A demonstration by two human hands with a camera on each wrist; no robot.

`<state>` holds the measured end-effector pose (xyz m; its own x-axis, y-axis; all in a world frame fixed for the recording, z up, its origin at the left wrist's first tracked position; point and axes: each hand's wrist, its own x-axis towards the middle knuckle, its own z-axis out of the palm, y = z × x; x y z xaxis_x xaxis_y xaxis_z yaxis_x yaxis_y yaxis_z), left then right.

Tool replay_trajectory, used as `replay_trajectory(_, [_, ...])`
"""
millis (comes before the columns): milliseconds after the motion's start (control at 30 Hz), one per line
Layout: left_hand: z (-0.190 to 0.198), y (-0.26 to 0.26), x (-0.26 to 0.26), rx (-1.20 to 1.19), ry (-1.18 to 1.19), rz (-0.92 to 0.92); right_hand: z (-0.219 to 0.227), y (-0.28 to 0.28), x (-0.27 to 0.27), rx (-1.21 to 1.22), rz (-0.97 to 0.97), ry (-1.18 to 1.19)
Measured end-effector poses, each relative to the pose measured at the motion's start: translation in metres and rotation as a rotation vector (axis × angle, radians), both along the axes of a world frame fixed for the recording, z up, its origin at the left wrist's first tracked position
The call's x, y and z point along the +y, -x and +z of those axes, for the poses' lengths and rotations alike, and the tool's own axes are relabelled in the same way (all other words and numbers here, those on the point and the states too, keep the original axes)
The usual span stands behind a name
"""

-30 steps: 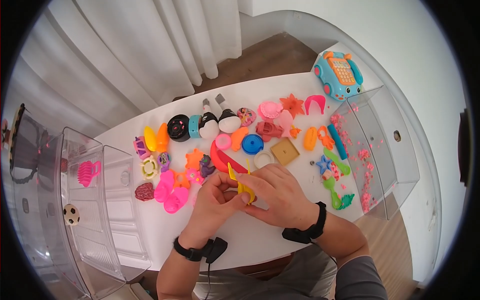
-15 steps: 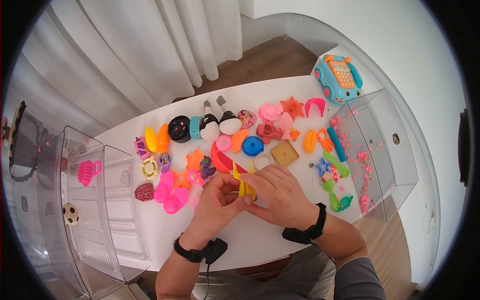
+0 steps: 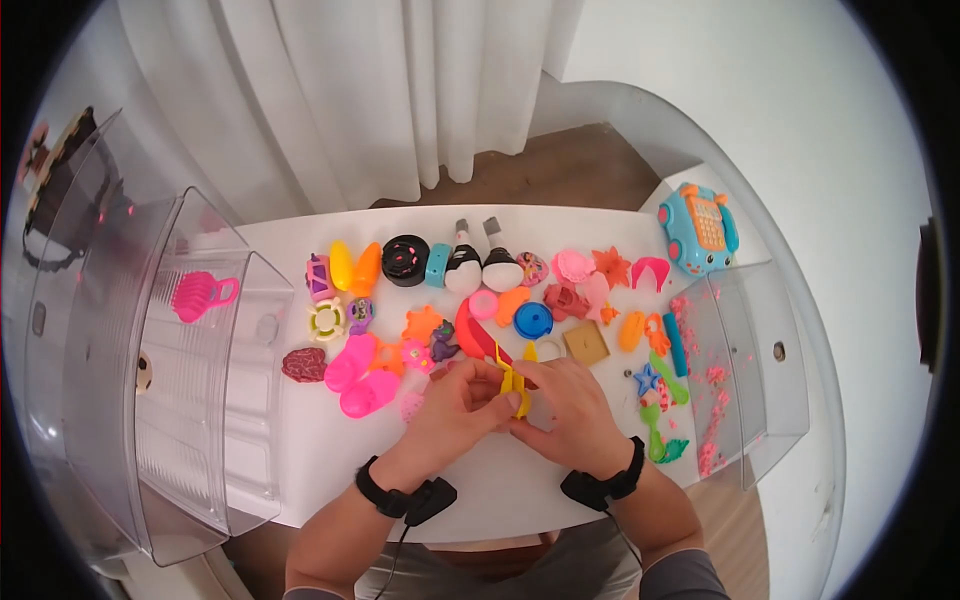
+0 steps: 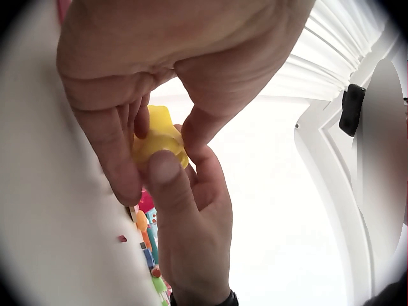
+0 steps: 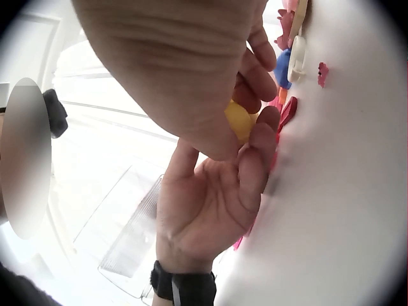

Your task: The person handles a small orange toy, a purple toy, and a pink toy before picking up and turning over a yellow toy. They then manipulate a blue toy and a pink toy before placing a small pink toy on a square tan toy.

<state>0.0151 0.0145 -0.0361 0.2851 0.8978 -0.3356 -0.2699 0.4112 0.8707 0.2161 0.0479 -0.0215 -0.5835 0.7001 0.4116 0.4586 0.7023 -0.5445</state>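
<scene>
Both hands meet over the near side of the table, with a small yellow plastic toy point(image 3: 515, 383) between them. The left hand point(image 3: 462, 412) pinches it from the left, thumb against its lower part. From the other side, the right hand point(image 3: 572, 408) grips it with thumb and fingers. Two thin yellow prongs stick up above the fingers in the head view. Close up in the left wrist view, the yellow toy point(image 4: 159, 139) shows a rounded body and a flat tab. Fingers cover most of the yellow toy point(image 5: 240, 120) in the right wrist view. A red curved piece point(image 3: 472, 332) lies just beyond the hands.
Pink toy shoes point(image 3: 366, 392), a blue round lid point(image 3: 533, 320), a tan square tray point(image 3: 586, 343) and several other toys spread over the white table point(image 3: 480, 500). Clear bins stand left point(image 3: 262, 400) and right point(image 3: 775, 430). A toy telephone point(image 3: 700, 228) sits back right.
The head view has turned, so the table and toys appear lower and farther right. Both hands still hold the yellow toy, its prongs tilted slightly differently.
</scene>
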Motion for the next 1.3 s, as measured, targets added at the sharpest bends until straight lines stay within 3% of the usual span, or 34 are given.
replay_trajectory(267, [0.001,-0.001,-0.003,0.050,0.038,0.038,-0.006,-0.005,0.001,0.036,-0.057,0.139])
replay_trajectory(467, [0.014,0.001,-0.001,0.246,0.100,-0.047,-0.012,-0.008,0.007,0.066,-0.194,0.021])
replay_trajectory(767, [0.015,-0.002,-0.002,0.367,0.091,-0.048,-0.002,-0.008,0.007,0.016,-0.148,0.035])
replay_trajectory(867, [0.019,-0.002,-0.003,0.391,0.082,-0.035,-0.012,-0.013,0.013,0.098,-0.164,-0.093])
replay_trajectory(1133, [0.017,-0.002,-0.004,0.482,-0.003,0.058,-0.014,-0.033,0.033,0.120,-0.494,-0.215])
replay_trajectory(1300, [0.008,-0.002,-0.005,0.487,-0.138,0.170,-0.017,-0.036,0.034,0.048,-0.538,-0.208])
